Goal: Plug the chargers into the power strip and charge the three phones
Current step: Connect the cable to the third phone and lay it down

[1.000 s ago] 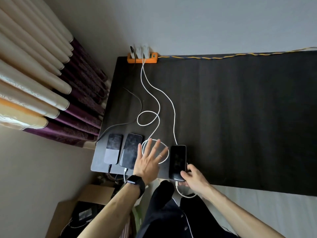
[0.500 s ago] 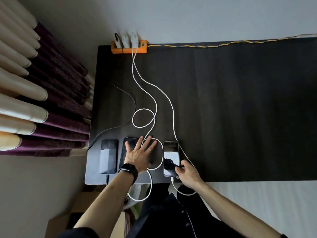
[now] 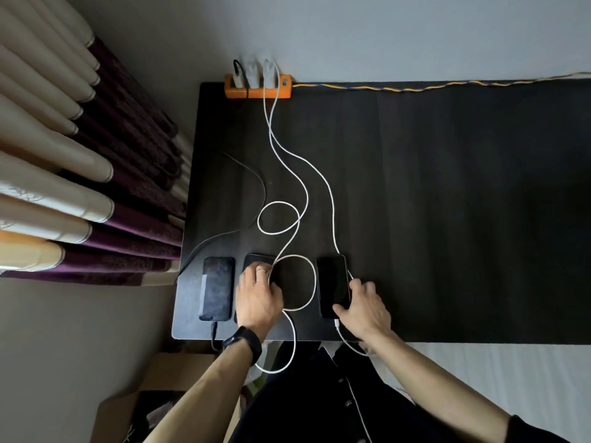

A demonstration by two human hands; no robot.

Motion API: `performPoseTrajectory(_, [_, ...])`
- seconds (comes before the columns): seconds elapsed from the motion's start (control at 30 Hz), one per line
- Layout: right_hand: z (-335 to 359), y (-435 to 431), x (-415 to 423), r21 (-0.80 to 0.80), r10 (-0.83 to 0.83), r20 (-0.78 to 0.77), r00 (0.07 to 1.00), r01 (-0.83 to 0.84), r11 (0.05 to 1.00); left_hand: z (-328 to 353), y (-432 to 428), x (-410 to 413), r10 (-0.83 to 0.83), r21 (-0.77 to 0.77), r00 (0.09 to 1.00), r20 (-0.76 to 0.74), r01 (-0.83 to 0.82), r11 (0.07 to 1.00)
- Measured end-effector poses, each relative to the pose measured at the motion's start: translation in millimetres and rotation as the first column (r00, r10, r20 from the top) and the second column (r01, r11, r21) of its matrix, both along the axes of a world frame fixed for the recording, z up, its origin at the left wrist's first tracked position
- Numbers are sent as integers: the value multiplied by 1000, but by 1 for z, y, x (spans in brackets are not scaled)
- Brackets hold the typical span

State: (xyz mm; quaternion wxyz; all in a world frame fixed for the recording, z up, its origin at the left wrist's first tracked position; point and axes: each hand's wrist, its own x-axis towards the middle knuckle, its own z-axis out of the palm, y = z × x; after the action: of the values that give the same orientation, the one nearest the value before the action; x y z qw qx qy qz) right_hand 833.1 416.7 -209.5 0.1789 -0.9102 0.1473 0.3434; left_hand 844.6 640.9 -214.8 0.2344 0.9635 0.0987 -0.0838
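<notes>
An orange power strip [image 3: 257, 87] sits at the table's far left corner with three chargers plugged in. Three dark phones lie along the near edge. The left phone [image 3: 216, 287] has a black cable [image 3: 252, 177] in its bottom. My left hand [image 3: 259, 295] lies over the middle phone [image 3: 256, 259], fingers curled on it, hiding most of it. My right hand [image 3: 364, 306] grips the near right corner of the right phone [image 3: 332, 284], which has a white cable [image 3: 331, 203] plugged in. Another white cable [image 3: 278, 219] loops between the phones and hangs over the edge.
The dark table [image 3: 447, 203] stretches far to the right. A yellow and blue cord [image 3: 415, 87] runs along its back edge by the wall. Curtains [image 3: 80, 171] hang at the left. A cardboard box [image 3: 160, 394] stands on the floor below the near left corner.
My left hand slid from the cable loop onto the middle phone and curled over it. My right hand shifted from the right phone's bottom end to its near right corner.
</notes>
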Motion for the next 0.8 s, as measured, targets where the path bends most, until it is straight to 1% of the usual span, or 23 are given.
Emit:
performPoseTrajectory(0.03, [0, -1, 2, 3, -3, 4, 1000, 3, 1000, 1, 7, -6, 63, 21, 997, -46, -62, 998])
performPoseTrajectory(0.1, [0, 2, 7, 7, -21, 16, 1000, 21, 1000, 0, 19, -18, 126, 55, 973, -191, -117, 992])
performPoseTrajectory(0.17, [-1, 10, 13, 14, -41, 31, 999, 40, 999, 0, 27, -25, 122, 49, 936, -329, -112, 993])
performPoseTrajectory(0.2, [-1, 14, 16, 18, -53, 32, 998, 53, 998, -1, 29, -27, 107, 49, 925, -363, -96, 994])
performPoseTrajectory(0.37, [-5, 32, 18, 56, -55, -18, 998, 56, 997, -4, 25, -29, 65, 134, 914, -400, -12, 991])
performPoseTrajectory(0.5, [-7, 45, 14, 29, -46, -27, 999, 47, 998, -6, 16, -31, 144, 160, 887, -438, -81, 984])
performPoseTrajectory(0.67, [-9, 49, 18, -44, 10, 43, 999, -8, 999, -8, 10, -24, 209, 187, 862, -462, -136, 973])
performPoseTrajectory(0.8, [-10, 58, 18, -86, 72, -18, 997, -74, 994, -9, 11, -24, 226, 195, 856, -466, -149, 969])
